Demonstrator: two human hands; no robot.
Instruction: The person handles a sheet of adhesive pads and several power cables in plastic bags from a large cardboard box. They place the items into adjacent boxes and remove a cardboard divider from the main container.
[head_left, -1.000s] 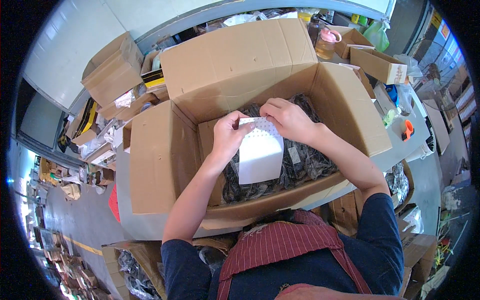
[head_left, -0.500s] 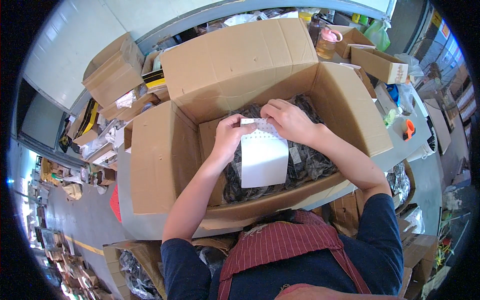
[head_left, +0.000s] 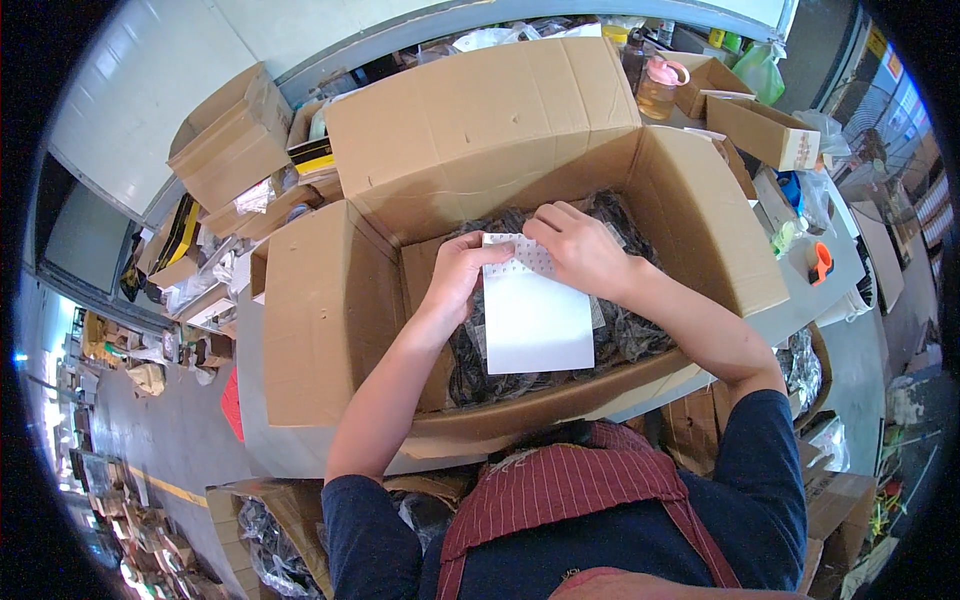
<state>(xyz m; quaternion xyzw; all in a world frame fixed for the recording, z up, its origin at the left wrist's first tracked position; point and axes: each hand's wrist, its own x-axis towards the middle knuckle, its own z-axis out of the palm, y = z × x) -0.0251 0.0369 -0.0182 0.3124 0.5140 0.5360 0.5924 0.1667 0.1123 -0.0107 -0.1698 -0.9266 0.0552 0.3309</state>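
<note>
Over a large open cardboard box, I hold up a white sheet with rows of small printed marks along its upper part and a blank lower part; it looks like a sticker sheet. My left hand is closed on its upper left corner, thumb across the printed rows. At the upper right edge, my right hand is closed, fingertips pinched together on the sheet. Whether a single sticker is between those fingertips is hidden. Below, dark items in clear plastic bags lie inside the box, partly covered by the sheet.
The box's flaps stand spread outward on a grey table. At right are an orange-handled tool and a small open carton; a pink-lidded bottle stands behind. More cartons are at left, and bagged goods sit below.
The white sheet has swung to lie flatter toward me, its lower part looking wider and shifted right. Both hands keep their grip at its top edge, with the right fingers slightly moved.
</note>
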